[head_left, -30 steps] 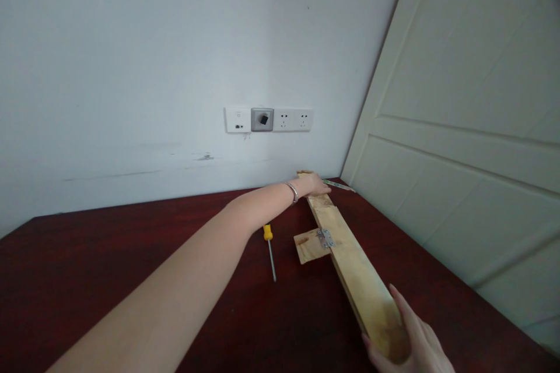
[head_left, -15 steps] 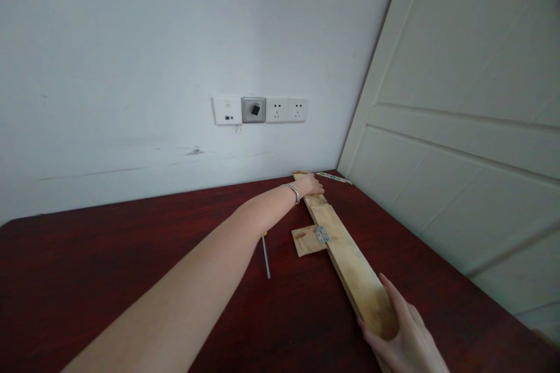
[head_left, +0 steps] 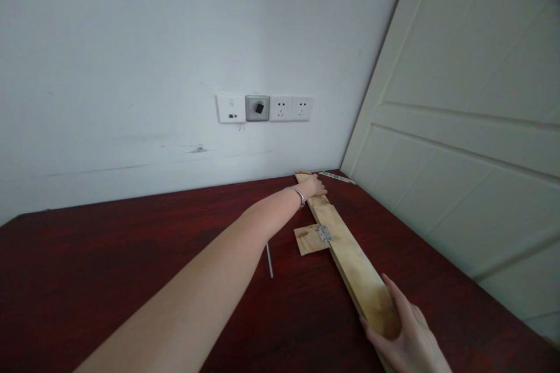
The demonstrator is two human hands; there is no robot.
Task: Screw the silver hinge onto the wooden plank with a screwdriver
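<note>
A long pale wooden plank point(head_left: 350, 259) lies on a dark red table point(head_left: 109, 280), running from the back wall toward me. My left hand point(head_left: 315, 186), with a silver bracelet at the wrist, rests flat on the plank's far end. My right hand point(head_left: 405, 338) grips the plank's near end, fingers wrapped round it. A small wooden piece point(head_left: 308, 239) sits at the plank's left side, joined to it by a metal hinge point(head_left: 324, 233). A screwdriver's metal shaft point(head_left: 269, 259) shows just left of it; my left forearm hides the handle.
A white wall with a row of sockets and a grey switch point(head_left: 265, 108) stands behind the table. A cream panelled door point(head_left: 459, 128) runs along the right side. A thin strip point(head_left: 336, 177) lies at the back right corner.
The view shifted slightly. My left forearm now hides the screwdriver's yellow handle. Both hands stay on the plank, which has barely moved.
</note>
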